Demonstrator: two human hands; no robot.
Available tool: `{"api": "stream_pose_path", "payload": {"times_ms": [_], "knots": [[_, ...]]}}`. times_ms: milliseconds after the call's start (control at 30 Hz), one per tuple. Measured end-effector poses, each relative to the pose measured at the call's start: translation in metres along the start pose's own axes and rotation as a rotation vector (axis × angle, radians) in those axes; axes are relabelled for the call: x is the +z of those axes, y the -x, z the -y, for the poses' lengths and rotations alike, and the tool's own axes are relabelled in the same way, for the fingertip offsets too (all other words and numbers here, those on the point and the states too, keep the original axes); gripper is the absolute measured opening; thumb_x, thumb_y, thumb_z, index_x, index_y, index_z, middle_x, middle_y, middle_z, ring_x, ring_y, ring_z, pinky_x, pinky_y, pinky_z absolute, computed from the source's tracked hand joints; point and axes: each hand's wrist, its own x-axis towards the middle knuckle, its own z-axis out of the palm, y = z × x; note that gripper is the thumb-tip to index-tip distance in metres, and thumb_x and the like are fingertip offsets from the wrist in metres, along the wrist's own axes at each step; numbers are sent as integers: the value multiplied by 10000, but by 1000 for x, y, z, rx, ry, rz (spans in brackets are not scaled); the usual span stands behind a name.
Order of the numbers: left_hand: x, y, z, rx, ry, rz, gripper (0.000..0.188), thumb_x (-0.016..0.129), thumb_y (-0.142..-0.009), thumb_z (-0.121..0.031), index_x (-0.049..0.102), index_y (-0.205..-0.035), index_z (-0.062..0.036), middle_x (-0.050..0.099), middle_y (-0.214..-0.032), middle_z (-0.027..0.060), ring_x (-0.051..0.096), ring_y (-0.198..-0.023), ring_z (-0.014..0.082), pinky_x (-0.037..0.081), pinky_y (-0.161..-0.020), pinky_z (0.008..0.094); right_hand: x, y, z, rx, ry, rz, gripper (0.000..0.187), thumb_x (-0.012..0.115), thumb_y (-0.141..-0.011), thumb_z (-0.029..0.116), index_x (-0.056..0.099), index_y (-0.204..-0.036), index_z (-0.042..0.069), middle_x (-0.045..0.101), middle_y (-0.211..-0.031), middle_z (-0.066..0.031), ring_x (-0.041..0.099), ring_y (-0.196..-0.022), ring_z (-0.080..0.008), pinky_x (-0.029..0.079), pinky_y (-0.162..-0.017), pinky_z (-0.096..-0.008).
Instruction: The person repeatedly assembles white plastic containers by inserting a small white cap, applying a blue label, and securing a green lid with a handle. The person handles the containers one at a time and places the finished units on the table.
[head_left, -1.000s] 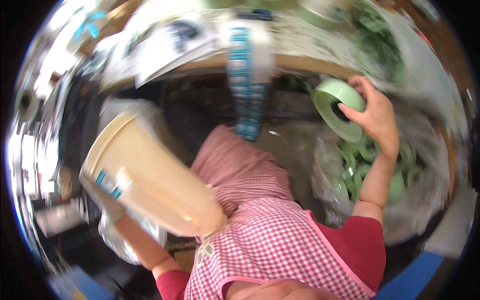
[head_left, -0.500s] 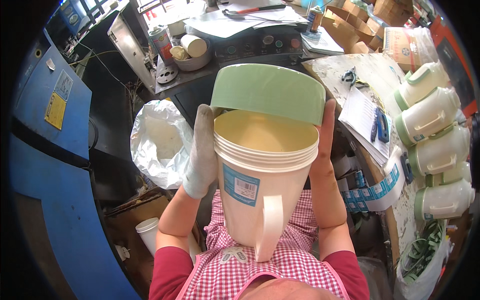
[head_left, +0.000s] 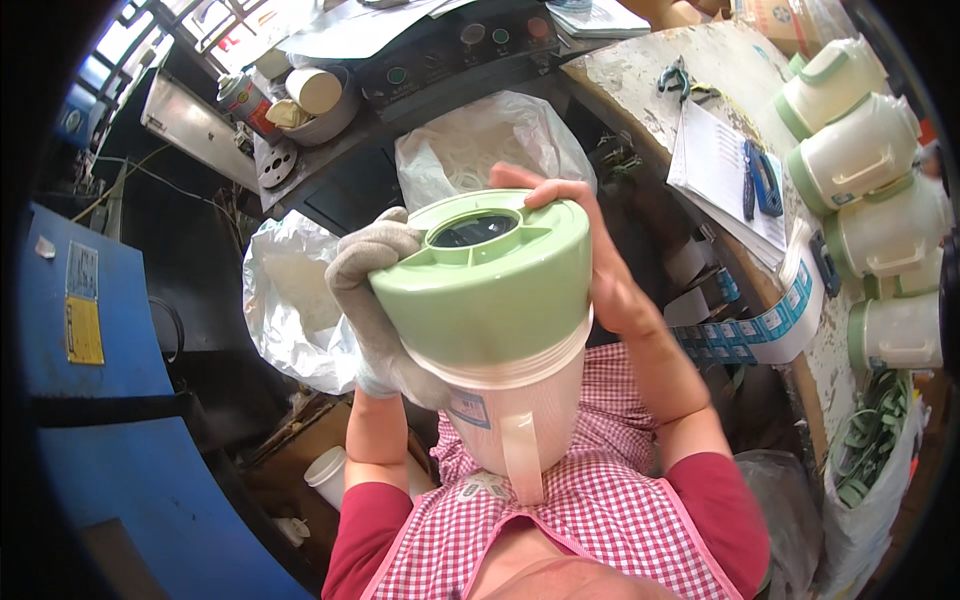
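Note:
A pale green plastic cap (head_left: 490, 310) sits over the threaded mouth of a cream plastic jug (head_left: 555, 410), slightly tilted with some thread rings showing below it. The cap's top has a round dark opening and ribs. My left hand (head_left: 375, 285), in a grey glove, wraps the cap's left side, its fingers curled at the top edge. My bare right hand (head_left: 600, 260) grips the right side, fingers over the rim and slightly blurred. The jug rests against my checked apron (head_left: 610, 490), its handle (head_left: 522, 460) toward me. A blue-and-white label is on its side.
Several finished-looking jugs (head_left: 855, 150) with green ends stand on the worn bench at right, near a paper pad (head_left: 710, 180), a blue cutter (head_left: 765, 180) and a label roll (head_left: 780, 320). White bags (head_left: 290, 300) stand ahead. A blue cabinet (head_left: 130, 480) is at left.
The cap has come down over the jug's mouth, hiding its inside. Both hands have moved from its lower sides up to its top rim. The view has shifted, showing another white bag.

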Motion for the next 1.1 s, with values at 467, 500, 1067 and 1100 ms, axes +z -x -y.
{"api": "stream_pose_path", "payload": {"times_ms": [467,500,1067,1100], "knots": [[-6,-31,-66,-447,-393,376,992,1004,-532,-389,474,-1300,-52,499,-1253,128,512,-1268,321,350,-1180,539,12,13,51,-275,713,40,912,1002,-595,289,528,-1333,43,560,-1250,-166,548,-1223,-376,406,-1120,-527],[3,-27,-59,-383,-410,320,884,955,-583,-269,467,-1288,-53,487,-1243,127,505,-1259,326,396,-1131,517,16,14,50,-264,761,4,834,976,-627,226,531,-1309,45,561,-1245,-173,547,-1219,-386,421,-1104,-508],[36,-3,6,-494,-275,-13,499,329,-1162,-374,656,-1194,2,667,-1168,101,626,-1093,189,490,-963,364,-6,22,37,-123,1010,-78,810,955,-704,288,548,-1369,67,557,-1259,-117,559,-1202,-250,461,-1049,-362],[46,9,9,-456,-175,-89,485,343,-1157,-370,621,-1282,8,644,-1253,113,618,-1157,202,478,-1015,362,-13,26,35,-123,951,-123,811,955,-712,282,547,-1381,73,558,-1278,-108,557,-1224,-238,462,-1054,-362]]}}
